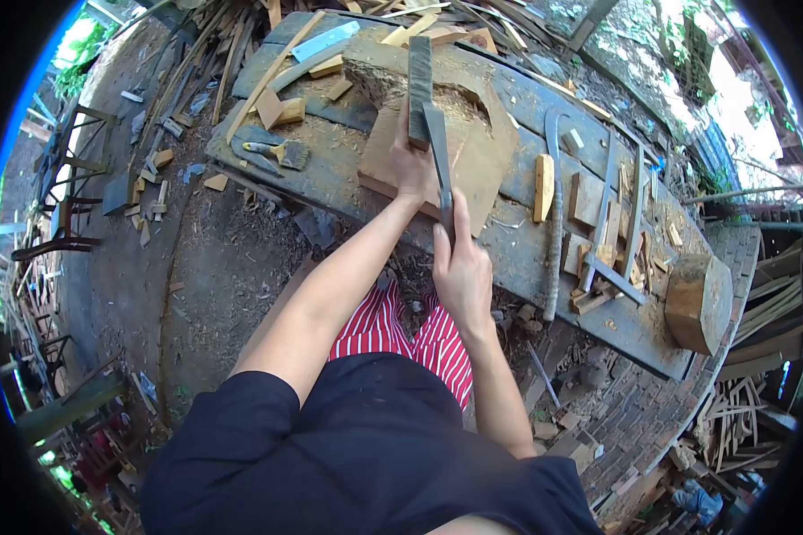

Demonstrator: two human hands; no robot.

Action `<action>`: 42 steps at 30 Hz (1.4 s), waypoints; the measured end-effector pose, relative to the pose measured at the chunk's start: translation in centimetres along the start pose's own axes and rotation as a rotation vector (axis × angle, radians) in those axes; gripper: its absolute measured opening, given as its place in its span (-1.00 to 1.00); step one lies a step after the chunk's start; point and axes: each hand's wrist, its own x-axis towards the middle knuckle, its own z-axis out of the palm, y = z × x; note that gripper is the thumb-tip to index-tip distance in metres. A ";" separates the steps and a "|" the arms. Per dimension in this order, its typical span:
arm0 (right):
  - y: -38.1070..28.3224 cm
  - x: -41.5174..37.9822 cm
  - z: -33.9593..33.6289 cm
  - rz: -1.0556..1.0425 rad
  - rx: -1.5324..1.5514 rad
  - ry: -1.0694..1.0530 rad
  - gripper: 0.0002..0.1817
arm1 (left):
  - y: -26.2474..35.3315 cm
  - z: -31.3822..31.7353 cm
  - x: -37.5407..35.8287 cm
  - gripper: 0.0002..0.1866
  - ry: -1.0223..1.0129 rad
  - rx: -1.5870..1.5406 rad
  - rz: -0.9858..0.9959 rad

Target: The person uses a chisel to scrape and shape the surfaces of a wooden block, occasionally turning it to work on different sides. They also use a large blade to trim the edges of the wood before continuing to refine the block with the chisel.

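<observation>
My left hand [410,168] is closed round the lower part of a dark, narrow wooden block [419,76], which points away from me over a thick wooden board [495,169]. Part of its fingers is hidden behind the block. My right hand [463,275] grips a long grey metal blade [439,147] from the near end, thumb and forefinger stretched along it. The blade's wider far end overlaps the block's right edge in this view. Beneath both lies the board, flat on the worktable, with a rough hollow and wood chips at its far side.
On the worktable [321,192], a paintbrush [277,153] and wood offcuts lie left. To the right are a yellow wooden block [543,187], a long curved bar [555,214], a frame saw [629,223] and a thick wood chunk [698,303]. Scrap wood covers much of the ground.
</observation>
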 end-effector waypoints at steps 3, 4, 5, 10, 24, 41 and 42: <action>0.1 -2.1 -0.7 0.050 0.057 -0.046 -0.38 | 1.6 -0.1 -0.3 -0.20 -0.004 0.080 -0.042; -0.3 -1.3 -1.2 0.069 0.012 -0.077 -0.37 | 1.6 0.0 -0.4 -0.22 -0.011 0.009 -0.124; -0.8 0.5 -1.7 0.084 -0.033 -0.097 -0.36 | 1.7 0.2 -0.7 -0.22 -0.011 0.002 -0.132; -0.3 -0.6 -0.7 -0.021 -0.026 -0.016 -0.35 | 1.8 0.5 -0.1 -0.32 0.033 -0.029 -0.021; -2.1 2.6 -1.8 0.114 -0.035 -0.101 -0.36 | 2.8 0.4 0.1 -0.21 -0.033 0.103 -0.173; -1.3 -0.2 -1.7 0.006 0.002 -0.061 -0.36 | 2.3 -0.1 -0.4 -0.23 -0.029 0.076 -0.151; -1.9 1.7 -2.0 0.060 0.002 -0.093 -0.36 | 3.3 0.0 -0.1 -0.23 -0.038 0.060 -0.233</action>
